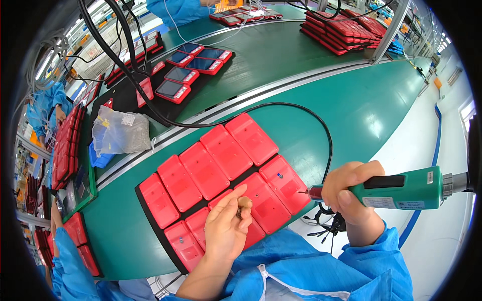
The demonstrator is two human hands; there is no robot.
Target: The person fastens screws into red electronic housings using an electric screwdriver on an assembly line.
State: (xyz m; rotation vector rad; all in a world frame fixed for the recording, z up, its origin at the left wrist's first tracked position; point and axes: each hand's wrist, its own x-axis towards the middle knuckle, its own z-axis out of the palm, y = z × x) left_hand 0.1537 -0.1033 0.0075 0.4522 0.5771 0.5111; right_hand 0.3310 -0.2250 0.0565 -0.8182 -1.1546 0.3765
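Observation:
My right hand (350, 188) grips a green electric screwdriver (401, 190). Its bit points left, toward the edge of the nearest red device casing (283, 183), and I cannot tell whether it touches. My left hand (228, 223) is curled, palm up, above the near row of casings. A small cluster of dark screws (238, 213) shows between its fingers. Under both hands, several red casings lie back side up in two rows on a black mat (158, 228). Part of the near row is hidden by my left hand.
A black cable (329, 135) loops over the green bench (361, 118). Beyond a metal rail lie screen-up devices (173, 90), a clear plastic bag (120, 131) and stacked red casings (341, 32). Co-workers' blue sleeves (75, 268) show at left and far side.

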